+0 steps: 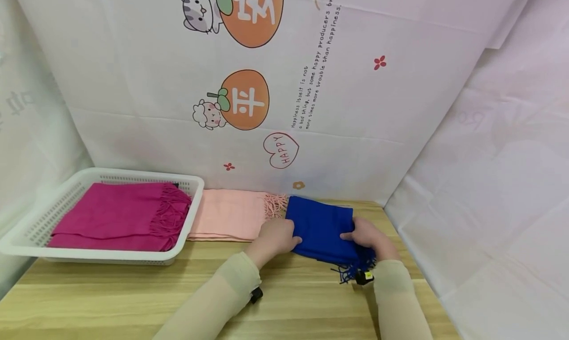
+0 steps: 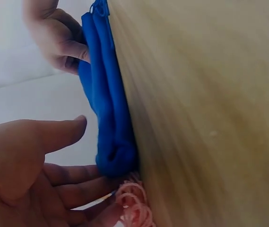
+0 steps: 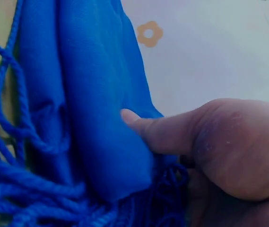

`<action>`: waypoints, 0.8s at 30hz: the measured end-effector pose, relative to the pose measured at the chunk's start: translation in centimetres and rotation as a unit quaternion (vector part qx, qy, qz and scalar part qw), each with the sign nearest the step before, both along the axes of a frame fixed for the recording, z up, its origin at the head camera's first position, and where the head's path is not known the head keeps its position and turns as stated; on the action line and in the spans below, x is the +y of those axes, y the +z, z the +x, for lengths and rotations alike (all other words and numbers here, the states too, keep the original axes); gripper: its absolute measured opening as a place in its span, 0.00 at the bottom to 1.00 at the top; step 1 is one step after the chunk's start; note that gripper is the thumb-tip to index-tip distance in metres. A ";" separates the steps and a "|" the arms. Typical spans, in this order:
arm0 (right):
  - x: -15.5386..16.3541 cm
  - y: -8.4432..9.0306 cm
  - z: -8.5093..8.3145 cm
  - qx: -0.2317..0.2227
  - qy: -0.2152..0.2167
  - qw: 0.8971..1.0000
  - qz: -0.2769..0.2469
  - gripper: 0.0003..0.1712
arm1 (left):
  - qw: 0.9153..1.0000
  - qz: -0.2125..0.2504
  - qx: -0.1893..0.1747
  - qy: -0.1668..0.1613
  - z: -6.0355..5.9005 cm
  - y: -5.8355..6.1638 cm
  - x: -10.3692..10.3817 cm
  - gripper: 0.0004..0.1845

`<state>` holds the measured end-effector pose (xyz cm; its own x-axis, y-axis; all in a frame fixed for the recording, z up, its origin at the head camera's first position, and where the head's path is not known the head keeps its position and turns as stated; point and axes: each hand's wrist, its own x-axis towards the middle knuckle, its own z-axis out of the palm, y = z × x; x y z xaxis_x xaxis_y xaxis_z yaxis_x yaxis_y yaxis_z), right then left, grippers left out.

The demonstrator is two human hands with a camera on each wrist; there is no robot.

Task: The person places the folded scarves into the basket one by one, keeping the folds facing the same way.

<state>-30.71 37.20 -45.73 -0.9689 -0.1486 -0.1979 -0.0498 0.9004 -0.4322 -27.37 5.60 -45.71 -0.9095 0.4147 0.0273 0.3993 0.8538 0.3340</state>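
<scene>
A folded blue scarf (image 1: pixel 322 229) lies on the wooden table (image 1: pixel 133 290) at the back right, its fringe (image 1: pixel 348 272) trailing toward me. My left hand (image 1: pixel 275 237) is at the scarf's left edge. In the left wrist view its fingers (image 2: pixel 73 177) lie nearly straight against the blue scarf's (image 2: pixel 108 118) folded end, with the thumb just off the cloth. My right hand (image 1: pixel 369 236) grips the right edge. In the right wrist view its thumb (image 3: pixel 172 132) presses on top of the blue scarf (image 3: pixel 87 94), with the fingers underneath.
A folded pale pink scarf (image 1: pixel 231 214) lies just left of the blue one, its fringe (image 2: pixel 134 205) near my left fingers. A white basket (image 1: pixel 191 183) at the left holds a magenta scarf (image 1: pixel 120 216). Printed sheets wall off the back and right.
</scene>
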 end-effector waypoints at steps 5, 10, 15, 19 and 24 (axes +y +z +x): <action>0.0 0.2 0.1 0.005 -0.014 1.000 0.009 0.49 | 1.000 0.000 0.031 0.006 0.1 -0.1 -0.1 0.18; -0.5 0.1 -0.1 0.045 -0.038 0.997 0.049 0.52 | 0.998 0.039 0.053 0.022 -0.3 -0.3 0.2 0.20; -1.2 -0.9 -0.6 0.081 -0.053 0.994 0.054 0.58 | 0.996 0.074 0.030 0.028 -0.7 -0.7 0.5 0.17; -1.4 -2.2 -1.1 0.101 -0.047 0.994 0.021 0.57 | 0.995 0.094 -0.012 0.036 -0.7 -0.7 0.4 0.14; -1.4 -3.1 -1.3 0.110 -0.024 0.994 0.001 0.55 | 0.991 0.115 -0.047 0.041 -0.8 -1.1 0.4 0.22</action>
<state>-32.02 35.84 -48.80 -0.9948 -0.1002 0.0192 -0.0991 0.9046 -0.4146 -28.20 5.98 -46.77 -0.9431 0.3316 0.0260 0.2894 0.7795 0.5555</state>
